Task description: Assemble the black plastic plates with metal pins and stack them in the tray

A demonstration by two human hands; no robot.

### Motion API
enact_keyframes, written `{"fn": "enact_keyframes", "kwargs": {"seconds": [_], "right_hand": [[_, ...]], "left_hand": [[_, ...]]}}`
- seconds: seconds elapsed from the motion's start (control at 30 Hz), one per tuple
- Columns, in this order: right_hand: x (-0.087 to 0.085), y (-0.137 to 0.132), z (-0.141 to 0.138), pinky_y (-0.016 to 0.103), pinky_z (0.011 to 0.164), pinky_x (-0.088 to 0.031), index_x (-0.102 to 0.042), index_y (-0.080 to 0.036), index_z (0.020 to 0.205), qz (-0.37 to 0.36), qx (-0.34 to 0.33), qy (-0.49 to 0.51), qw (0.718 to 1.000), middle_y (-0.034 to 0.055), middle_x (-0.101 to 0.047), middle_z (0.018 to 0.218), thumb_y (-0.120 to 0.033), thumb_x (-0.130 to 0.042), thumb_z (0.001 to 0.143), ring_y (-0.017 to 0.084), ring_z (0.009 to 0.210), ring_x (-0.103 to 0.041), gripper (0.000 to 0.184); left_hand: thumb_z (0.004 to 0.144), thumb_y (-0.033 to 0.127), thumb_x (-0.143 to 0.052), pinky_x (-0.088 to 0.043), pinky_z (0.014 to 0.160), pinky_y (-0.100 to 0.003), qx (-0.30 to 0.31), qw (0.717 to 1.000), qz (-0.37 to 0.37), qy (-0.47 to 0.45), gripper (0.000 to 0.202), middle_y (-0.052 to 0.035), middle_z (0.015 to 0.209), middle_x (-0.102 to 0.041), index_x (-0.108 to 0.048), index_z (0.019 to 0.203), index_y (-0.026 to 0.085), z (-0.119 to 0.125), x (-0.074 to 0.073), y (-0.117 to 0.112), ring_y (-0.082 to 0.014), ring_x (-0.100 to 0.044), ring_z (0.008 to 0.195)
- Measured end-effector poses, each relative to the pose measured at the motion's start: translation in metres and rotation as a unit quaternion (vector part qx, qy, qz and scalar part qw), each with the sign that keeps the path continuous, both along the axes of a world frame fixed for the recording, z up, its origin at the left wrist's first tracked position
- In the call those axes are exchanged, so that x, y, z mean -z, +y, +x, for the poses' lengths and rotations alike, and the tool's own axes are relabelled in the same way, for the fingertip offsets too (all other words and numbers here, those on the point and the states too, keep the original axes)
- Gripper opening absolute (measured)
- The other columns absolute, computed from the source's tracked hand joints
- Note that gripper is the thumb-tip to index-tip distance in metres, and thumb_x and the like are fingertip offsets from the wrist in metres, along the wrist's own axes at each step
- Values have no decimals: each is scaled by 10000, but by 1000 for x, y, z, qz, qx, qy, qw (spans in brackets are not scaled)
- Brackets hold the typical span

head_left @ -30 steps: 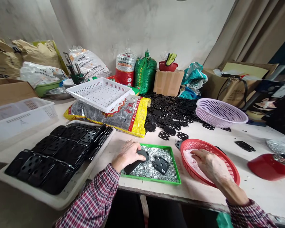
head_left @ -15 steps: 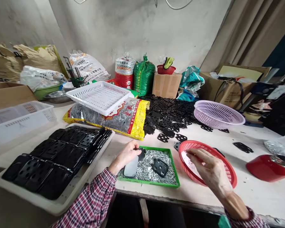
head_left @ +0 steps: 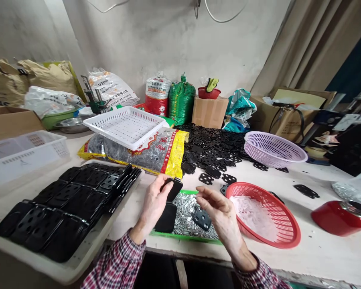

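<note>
My left hand (head_left: 155,198) is closed on a flat black plate (head_left: 173,188) with rounded corners, tilted up above the left part of a green tray (head_left: 185,237). Just below it is a second black plate (head_left: 166,218); I cannot tell whether the two are joined. Many small silvery metal pins (head_left: 185,210) fill the tray, and a black plate with holes (head_left: 202,218) lies on them. My right hand (head_left: 219,208) is over the tray's right side with thumb and fingertips pinched together. Whatever is between those fingertips is too small to make out.
A red basket (head_left: 291,218) of small whitish pieces stands to the right, near a red container (head_left: 338,218). At left, a white tub (head_left: 78,261) holds rows of black plates. Behind lie a plastic sack (head_left: 144,156), a white tray (head_left: 128,124), loose black plates (head_left: 210,146) and a purple basket (head_left: 273,146).
My right hand has moved left from above the red basket to the green tray, its fingers pinched. The plate in my left hand has risen slightly and turned.
</note>
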State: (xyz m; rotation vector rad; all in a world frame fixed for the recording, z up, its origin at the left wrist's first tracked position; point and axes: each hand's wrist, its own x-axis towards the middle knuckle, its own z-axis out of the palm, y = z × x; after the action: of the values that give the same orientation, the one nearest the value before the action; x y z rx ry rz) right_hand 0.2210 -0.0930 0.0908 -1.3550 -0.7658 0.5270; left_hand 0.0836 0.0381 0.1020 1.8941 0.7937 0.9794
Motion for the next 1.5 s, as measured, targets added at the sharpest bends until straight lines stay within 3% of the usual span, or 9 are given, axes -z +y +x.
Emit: {"fn": "enact_keyframes", "kwargs": {"seconds": [0.2, 0.27, 0.37, 0.43, 0.53, 0.93, 1.2, 1.33, 1.5], "right_hand": [[-6, 10, -2, 311, 696, -545, -783, -184, 972, 36, -11, 23, 999, 44, -729, 805, -367, -811, 709, 183, 725, -662, 322], [-7, 10, -3, 314, 704, -550, -783, -185, 970, 44, -11, 25, 999, 42, -728, 799, -354, -814, 706, 186, 729, -664, 315], [-7, 8, -3, 315, 723, -557, -783, -194, 965, 53, -13, 30, 998, 37, -732, 790, -340, -811, 708, 187, 737, -674, 297], [-6, 6, -3, 316, 730, -563, -782, -198, 973, 50, -16, 29, 998, 39, -736, 793, -340, -806, 713, 191, 745, -682, 298], [-5, 0, -2, 327, 748, -573, -781, -197, 979, 31, -17, 17, 999, 46, -744, 808, -347, -800, 717, 204, 768, -695, 303], [-4, -13, 1, 314, 725, -569, -742, -200, 1072, -28, -32, -122, 992, 19, -739, 765, -293, -695, 795, 190, 709, -687, 296], [-1, -20, -7, 334, 758, -559, -713, -203, 1188, -45, -15, -276, 960, 45, -746, 816, -209, -564, 848, 207, 767, -686, 371], [-2, -20, -6, 315, 737, -554, -710, -204, 1202, -46, -70, -179, 980, 19, -733, 789, -247, -628, 828, 186, 721, -669, 385], [-8, -25, 9, 312, 695, -553, -775, -212, 1088, -85, -218, -16, 972, 6, -711, 739, -410, -715, 818, 181, 680, -649, 341]], "left_hand": [[945, 251, -479, -493, 861, -307, -55, 988, 141, -8, 151, -41, 966, -739, -625, 980, 231, -3, -1, -8, -199, -675, 897], [940, 276, -501, -505, 792, -290, -44, 994, 102, -13, 138, -25, 912, -736, -626, 977, 232, -3, -1, -14, -191, -675, 834], [920, 345, -546, -507, 718, -271, 11, 998, -44, -47, 157, -14, 855, -718, -633, 949, 217, -3, 1, -28, -187, -662, 793], [900, 374, -572, -511, 744, -276, 36, 989, -119, -79, 183, -23, 878, -713, -642, 924, 206, -3, 6, -37, -196, -658, 831], [876, 388, -600, -507, 790, -289, 49, 978, -172, -106, 197, -20, 887, -706, -650, 925, 204, -2, 15, -48, -205, -653, 875], [909, 378, -574, -495, 804, -293, 41, 986, -152, -59, 191, -20, 875, -690, -641, 970, 210, -5, 32, -57, -220, -649, 933], [911, 339, -533, -482, 846, -326, 48, 993, -104, 24, 164, -20, 848, -692, -639, 970, 229, -9, 35, -61, -232, -657, 927], [877, 366, -607, -490, 839, -305, 53, 977, -203, -46, 185, -23, 919, -705, -672, 969, 220, -11, 37, -63, -220, -644, 948], [786, 356, -735, -496, 746, -272, 104, 914, -371, -124, 212, -19, 839, -696, -704, 916, 192, -14, 27, -72, -184, -642, 813]]}}
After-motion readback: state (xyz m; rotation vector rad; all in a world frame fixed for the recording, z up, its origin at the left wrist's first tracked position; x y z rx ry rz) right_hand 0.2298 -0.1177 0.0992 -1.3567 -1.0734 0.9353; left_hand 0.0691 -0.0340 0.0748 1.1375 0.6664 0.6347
